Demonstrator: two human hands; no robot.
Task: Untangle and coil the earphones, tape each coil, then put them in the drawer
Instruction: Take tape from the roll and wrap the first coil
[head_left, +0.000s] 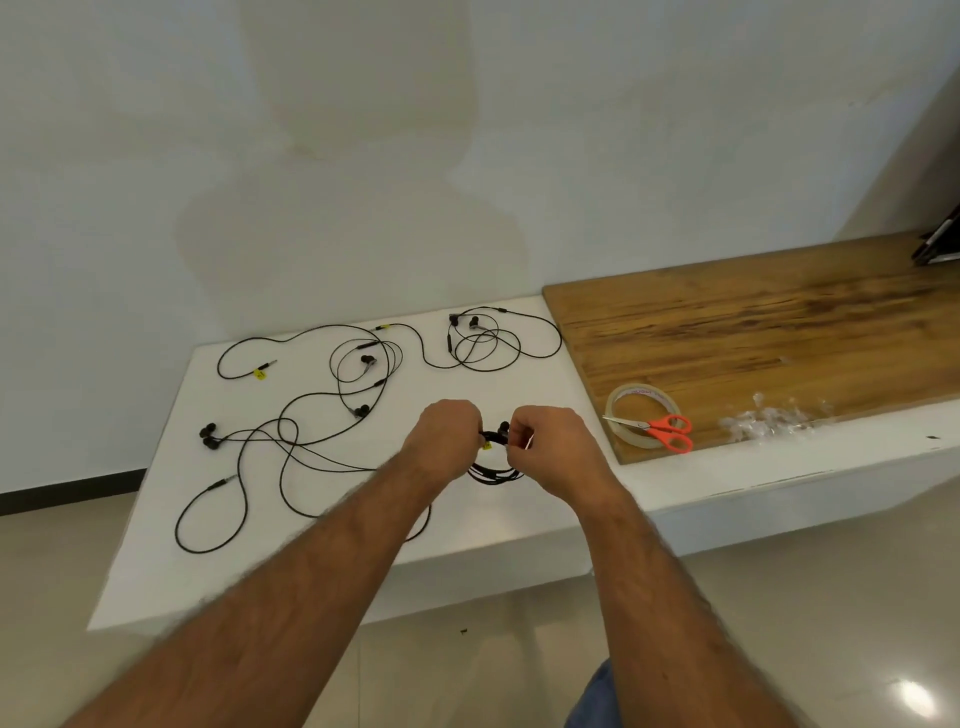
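Both hands meet over the white table (156, 571) and hold one coiled black earphone (493, 474). My left hand (444, 436) grips the top of the coil. My right hand (550, 441) pinches it from the right, with what looks like a bit of tape at its fingertips. The coil's loops hang below the hands. Several other black earphones lie loose and tangled on the table: one tangle (291, 431) at the left, one (366, 364) in the middle back, one (483, 338) at the back right.
A roll of clear tape (631, 397) and orange-handled scissors (670, 430) lie on the wooden board (779, 322) to the right. Crumpled clear plastic (769, 421) sits beside them. A dark object (937, 244) stands at the far right. A pale wall rises behind the table.
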